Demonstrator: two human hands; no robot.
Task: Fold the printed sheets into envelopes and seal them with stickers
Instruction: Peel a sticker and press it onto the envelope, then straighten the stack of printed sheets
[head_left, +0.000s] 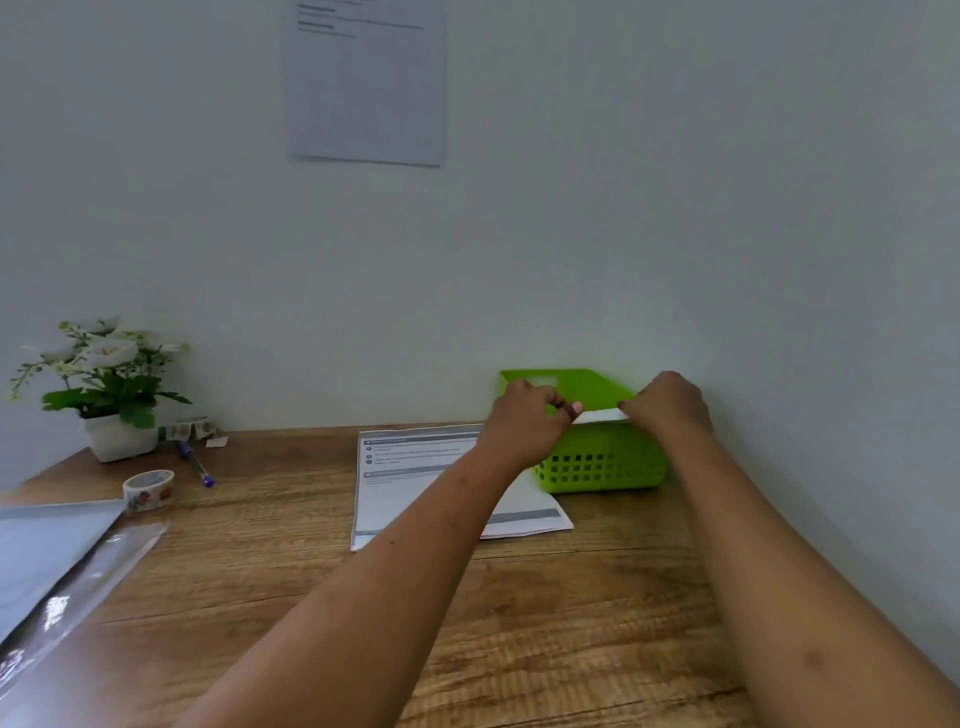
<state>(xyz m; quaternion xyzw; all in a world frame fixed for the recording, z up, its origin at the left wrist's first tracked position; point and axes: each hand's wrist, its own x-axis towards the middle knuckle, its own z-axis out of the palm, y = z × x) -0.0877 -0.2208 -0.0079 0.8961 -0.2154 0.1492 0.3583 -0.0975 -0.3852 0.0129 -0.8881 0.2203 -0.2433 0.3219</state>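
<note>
Both my hands reach over a green perforated basket (597, 465) at the back right of the desk. Between them is a white folded paper (600, 415), level with the basket's top. My left hand (524, 421) pinches its left end with curled fingers. At the right end, my right hand (670, 405) holds it with curled fingers. Printed sheets (410, 478) lie flat on the desk just left of the basket, partly under my left forearm. A sticker roll (149, 490) stands on the desk at the left; another sticker roll (189, 427) sits by the plant pot.
A white pot with an artificial plant (117, 395) is at the back left. A blue pen (195, 462) lies beside it. A clear plastic folder (57, 561) lies at the left edge. The wall rises directly behind the basket, with a paper notice (369, 83) on it.
</note>
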